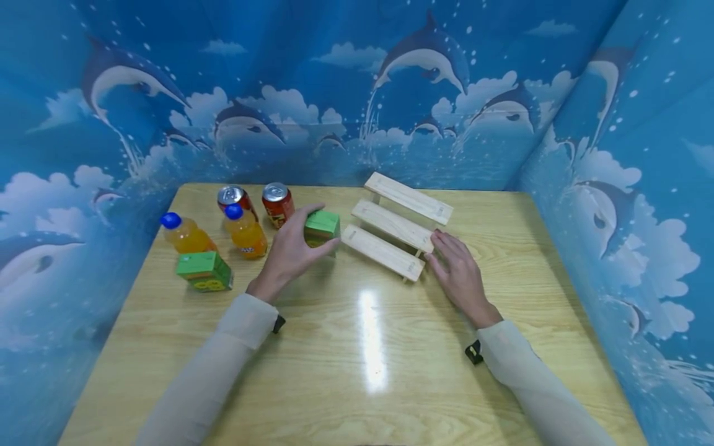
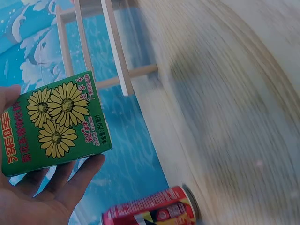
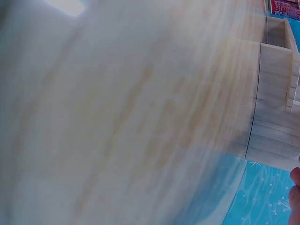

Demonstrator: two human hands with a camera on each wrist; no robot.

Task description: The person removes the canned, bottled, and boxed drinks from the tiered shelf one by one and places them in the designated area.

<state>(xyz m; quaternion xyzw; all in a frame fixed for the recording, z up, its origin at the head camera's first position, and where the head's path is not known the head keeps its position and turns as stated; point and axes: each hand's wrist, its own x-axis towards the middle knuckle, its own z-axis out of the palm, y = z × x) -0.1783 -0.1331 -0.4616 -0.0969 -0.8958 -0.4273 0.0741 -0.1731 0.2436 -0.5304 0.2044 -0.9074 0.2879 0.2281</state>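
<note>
My left hand (image 1: 292, 248) grips a green drink carton (image 1: 321, 228) between thumb and fingers, just left of a stepped wooden rack (image 1: 390, 223). Yellow flowers show on the carton (image 2: 56, 122) in the left wrist view, where the thumb and fingers of my left hand (image 2: 42, 197) lie on opposite sides of it. With its fingers lightly bent, my right hand (image 1: 460, 275) touches the rack's right end at the middle and front tiers. In the right wrist view, only a few fingertips (image 3: 295, 180) show at the edge, near the rack's wood.
Left on the wooden table (image 1: 312, 371) stand two red cans (image 1: 277, 204), two orange drink bottles with blue caps (image 1: 247, 235) and another green carton (image 1: 204, 271). A blue dolphin-print curtain (image 1: 334, 74) encloses the back and sides.
</note>
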